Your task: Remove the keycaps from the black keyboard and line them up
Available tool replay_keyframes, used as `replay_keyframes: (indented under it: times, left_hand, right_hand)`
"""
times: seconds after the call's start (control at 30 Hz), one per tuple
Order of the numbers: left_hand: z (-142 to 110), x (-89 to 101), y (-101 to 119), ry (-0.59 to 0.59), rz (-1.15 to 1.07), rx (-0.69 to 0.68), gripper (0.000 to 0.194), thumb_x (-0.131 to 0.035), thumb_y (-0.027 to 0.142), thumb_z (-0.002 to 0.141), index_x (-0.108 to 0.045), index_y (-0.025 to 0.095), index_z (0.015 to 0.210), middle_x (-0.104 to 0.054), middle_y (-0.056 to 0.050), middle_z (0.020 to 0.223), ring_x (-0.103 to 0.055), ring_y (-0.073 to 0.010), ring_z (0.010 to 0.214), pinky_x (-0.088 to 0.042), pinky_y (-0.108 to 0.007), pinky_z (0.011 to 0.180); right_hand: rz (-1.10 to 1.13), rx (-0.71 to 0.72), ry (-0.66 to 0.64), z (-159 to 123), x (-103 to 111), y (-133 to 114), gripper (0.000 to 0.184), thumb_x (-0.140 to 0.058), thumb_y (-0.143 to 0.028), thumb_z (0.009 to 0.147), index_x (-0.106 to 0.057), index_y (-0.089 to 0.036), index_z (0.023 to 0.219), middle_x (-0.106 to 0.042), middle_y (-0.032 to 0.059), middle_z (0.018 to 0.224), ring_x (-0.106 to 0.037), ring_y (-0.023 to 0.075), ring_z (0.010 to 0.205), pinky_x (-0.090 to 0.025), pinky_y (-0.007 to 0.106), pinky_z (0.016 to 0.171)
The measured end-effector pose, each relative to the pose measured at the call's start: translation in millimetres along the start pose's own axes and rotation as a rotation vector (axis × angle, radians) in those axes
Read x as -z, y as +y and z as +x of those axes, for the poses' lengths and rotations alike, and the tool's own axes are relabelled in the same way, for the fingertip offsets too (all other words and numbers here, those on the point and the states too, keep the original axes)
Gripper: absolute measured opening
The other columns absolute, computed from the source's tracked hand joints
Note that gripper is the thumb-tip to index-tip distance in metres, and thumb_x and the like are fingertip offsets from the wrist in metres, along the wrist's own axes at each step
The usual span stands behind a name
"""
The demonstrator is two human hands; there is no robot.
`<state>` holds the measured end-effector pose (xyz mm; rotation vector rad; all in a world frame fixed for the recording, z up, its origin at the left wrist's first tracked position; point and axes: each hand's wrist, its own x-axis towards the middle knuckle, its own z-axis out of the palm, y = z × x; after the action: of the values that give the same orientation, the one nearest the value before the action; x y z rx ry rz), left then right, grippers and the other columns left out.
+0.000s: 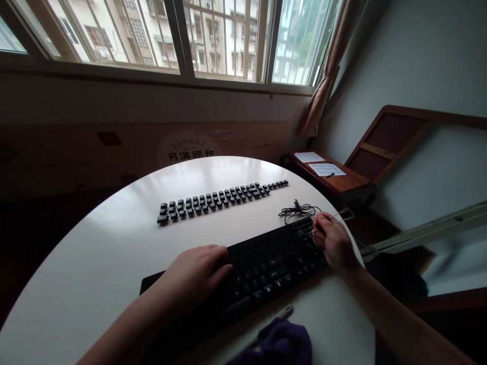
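Note:
A black keyboard [272, 274] lies at a slant on the white round table, with keys gone from its upper rows. My left hand [201, 266] is closed over the keyboard's left part, thumb bent in and fingertips hidden. At the far right end of the keyboard, my right hand [333, 238] pinches a thin wire keycap puller [346, 214]. Its wire loop sticks out past the hand to the right; the other end reaches down among the keys. Removed black keycaps [213, 200] stand in slanting rows behind the keyboard.
A coiled black cable [299, 209] lies behind the keyboard's right end. In front are a purple cloth [285, 342] and a slim grey-handled tool [283, 312]. A wooden bench [353, 182] with papers [326, 169] and a pen stands right of the round table [110, 243].

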<state>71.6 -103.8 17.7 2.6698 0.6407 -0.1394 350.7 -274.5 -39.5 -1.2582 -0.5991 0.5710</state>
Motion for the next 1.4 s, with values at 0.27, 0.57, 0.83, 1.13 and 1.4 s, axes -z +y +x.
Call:
replay_keyframes:
  times: [0.27,0.57,0.83,1.13,1.4]
  left_hand:
    - [-5,-0.4,4,0.028,0.007,-0.008,0.024,-0.048,0.04,0.094,-0.062,0.023,0.087,-0.068,-0.004,0.089,-0.062,-0.0235,0.081,-0.043,-0.032,0.069]
    - [-15,7.3,22,0.183,-0.177,-0.175,0.03,-0.047,0.047,0.097,-0.056,0.023,0.112,-0.066,-0.006,0.106,-0.061,-0.0243,0.091,-0.045,-0.033,0.076]
    - [-18,3.6,14,0.468,-0.425,-0.267,0.028,-0.035,0.041,0.101,-0.052,0.02,0.093,-0.058,-0.002,0.083,-0.053,-0.0175,0.071,-0.04,-0.03,0.066]
    - [-14,2.3,2,0.656,-0.741,-0.114,0.03,-0.034,0.042,0.099,-0.046,0.021,0.082,-0.047,0.001,0.071,-0.044,-0.0155,0.063,-0.036,-0.028,0.057]
    - [-17,5.9,17,0.45,-0.815,-0.155,0.037,-0.037,0.051,0.098,-0.048,0.02,0.08,-0.046,0.001,0.067,-0.044,-0.015,0.062,-0.04,-0.029,0.059]
  right_hand:
    - [-0.348,0.336,-0.175,-21,-7,-5,0.02,-0.05,-0.036,0.099,-0.057,-0.021,0.088,-0.046,-0.0045,0.06,-0.042,0.0101,0.052,-0.033,0.021,0.046]
    - [-0.506,0.72,-0.856,-50,-66,-64,0.025,-0.04,-0.031,0.098,-0.061,-0.017,0.097,-0.061,0.0024,0.073,-0.051,0.0127,0.058,-0.04,0.026,0.055]
    - [-0.606,1.031,-1.018,-17,-115,-88,0.017,-0.043,-0.024,0.097,-0.059,-0.02,0.101,-0.057,-0.0029,0.07,-0.046,0.01,0.056,-0.034,0.025,0.054]
    - [-0.851,1.225,-0.88,0,-159,-131,0.015,-0.049,-0.021,0.097,-0.061,-0.017,0.091,-0.064,0.0084,0.097,-0.055,0.0195,0.086,-0.044,0.033,0.077]
    - [-0.971,0.966,-1.031,35,-152,-123,0.021,-0.052,-0.015,0.098,-0.066,-0.021,0.112,-0.068,0.0039,0.1,-0.062,0.0146,0.079,-0.041,0.025,0.068]
